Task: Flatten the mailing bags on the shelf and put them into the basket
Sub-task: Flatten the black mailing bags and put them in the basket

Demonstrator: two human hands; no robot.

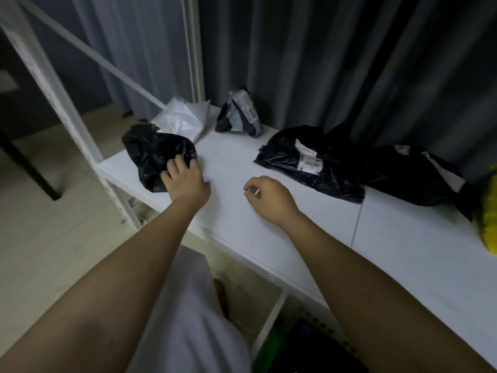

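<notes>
Several crumpled mailing bags lie on the white shelf [242, 211]. My left hand [185, 179] grips the near edge of a crumpled black bag [153, 152] at the shelf's left end. My right hand [269, 197] hovers over the bare middle of the shelf with its fingers loosely curled, holding nothing. Behind the black bag lies a white bag [183, 119]. A grey bag [240, 114] stands bunched at the back. Two larger black bags with labels, one [312, 160] and the other [419, 176], lie to the right. No basket is clearly visible.
A yellow object [490, 211] pokes in at the right edge of the shelf. Grey curtains [322, 63] hang behind. White shelf uprights [53, 90] and a diagonal brace stand at the left. Dark and green items [309, 351] sit on a lower level.
</notes>
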